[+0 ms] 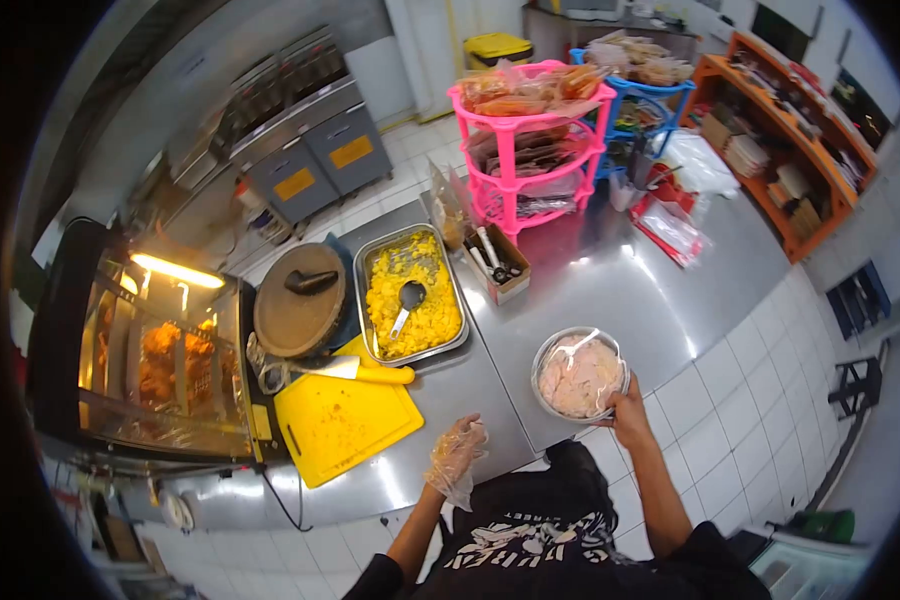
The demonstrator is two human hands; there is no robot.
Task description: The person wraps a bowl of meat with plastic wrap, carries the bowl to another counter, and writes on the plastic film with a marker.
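Note:
My right hand (627, 414) grips the rim of a round bowl (538, 392) at its lower right side. The bowl holds pale pink food (578, 378), and a thin white strip, perhaps a utensil, lies over it. My left hand (457, 452) wears a clear plastic glove and hovers by the steel counter's near edge, fingers loosely apart with nothing in them. Left of it lies a yellow cutting board (345, 425) with a yellow-handled knife (355, 371) across its far end. Beyond stands a steel tray (460, 335) of yellow food with a black-and-silver spoon (407, 305) in it.
A lit display warmer (150, 350) with fried food stands at the left, beside a round lidded pot (298, 300). A small box of utensils (500, 268), a pink tiered rack (515, 165) and a blue rack (660, 95) stand farther back. Orange shelves (770, 130) line the right.

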